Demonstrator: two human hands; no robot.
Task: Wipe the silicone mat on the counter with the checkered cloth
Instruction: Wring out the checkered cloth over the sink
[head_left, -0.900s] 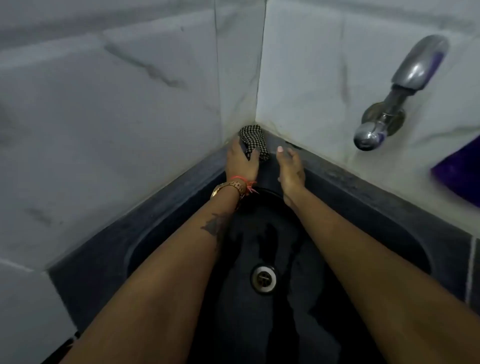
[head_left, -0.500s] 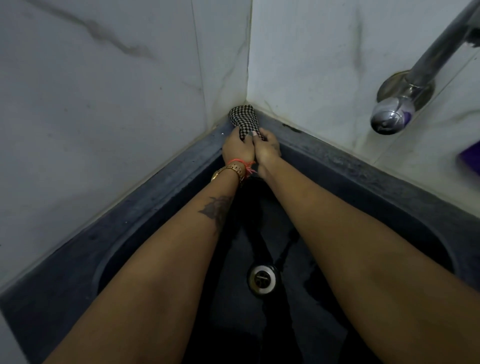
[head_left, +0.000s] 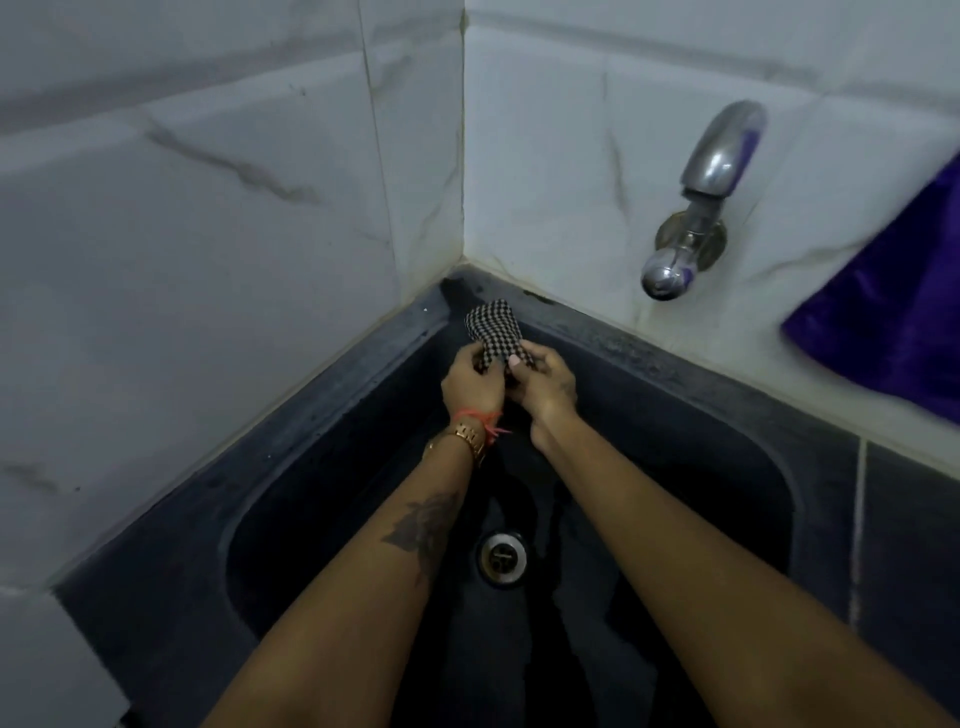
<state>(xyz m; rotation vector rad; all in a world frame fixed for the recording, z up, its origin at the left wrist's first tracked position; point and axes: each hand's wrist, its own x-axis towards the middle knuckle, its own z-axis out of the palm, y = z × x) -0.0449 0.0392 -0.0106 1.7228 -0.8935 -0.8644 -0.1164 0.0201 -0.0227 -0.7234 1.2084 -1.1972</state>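
The black-and-white checkered cloth (head_left: 493, 330) is bunched up over the far corner of the dark sink (head_left: 322, 499). My left hand (head_left: 472, 384) grips its lower left part and my right hand (head_left: 548, 382) grips its lower right part, thumbs on the fabric. Both hands are held close together above the basin. The upper end of the cloth sticks out beyond my fingers toward the wall corner. No silicone mat is in view.
A chrome tap (head_left: 696, 208) juts from the marble-tiled wall at the right, above the sink rim. A purple cloth (head_left: 893, 306) hangs at the far right edge. The drain (head_left: 502, 558) sits in the wet basin between my forearms.
My right hand went from lying open beside the cloth to gripping it. Both hands then pulled the cloth off the corner ledge toward me, over the basin.
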